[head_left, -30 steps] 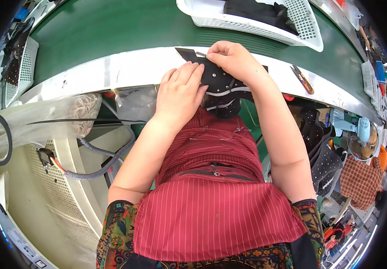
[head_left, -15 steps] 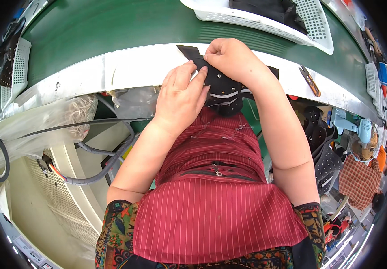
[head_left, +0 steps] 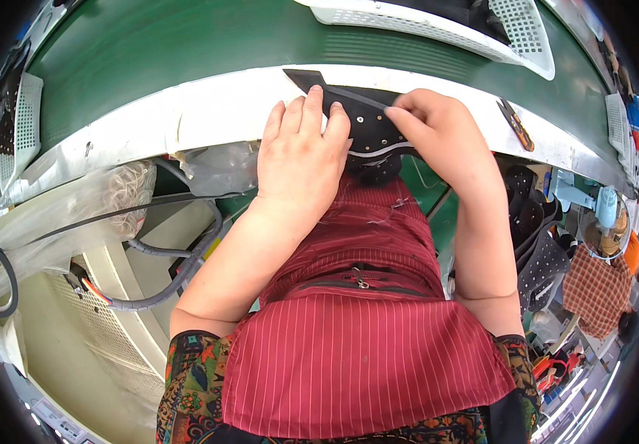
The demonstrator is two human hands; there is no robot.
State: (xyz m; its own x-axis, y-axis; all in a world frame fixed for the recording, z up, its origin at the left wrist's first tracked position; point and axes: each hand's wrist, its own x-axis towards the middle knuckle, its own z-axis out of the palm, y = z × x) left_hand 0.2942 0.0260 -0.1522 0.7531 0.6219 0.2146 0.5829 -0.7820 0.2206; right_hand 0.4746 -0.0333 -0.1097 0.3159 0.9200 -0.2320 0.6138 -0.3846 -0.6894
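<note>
A black fabric piece with small pale dots and a white wavy edge (head_left: 365, 127) lies on the white ledge in front of me and hangs over its near side. My left hand (head_left: 299, 152) rests flat on its left part, fingers stretched out. A narrow dark grey strip (head_left: 355, 97) runs along the piece's far edge. My right hand (head_left: 441, 129) pinches the strip's right end between thumb and fingers. A pointed black end (head_left: 305, 78) sticks out beyond my left fingertips. The part of the piece under my hands is hidden.
Thread snips (head_left: 515, 124) lie on the ledge (head_left: 208, 111) to the right. Beyond it is a green surface (head_left: 179, 44) with a white perforated basket (head_left: 423, 28) holding black pieces. A clear plastic bag (head_left: 90, 203) hangs at left. A small blue fan (head_left: 606, 211) stands at right.
My right hand has moved right and slightly nearer along the piece, and the grey strip now shows between my hands. My left hand has flattened, its fingers reaching farther up.
</note>
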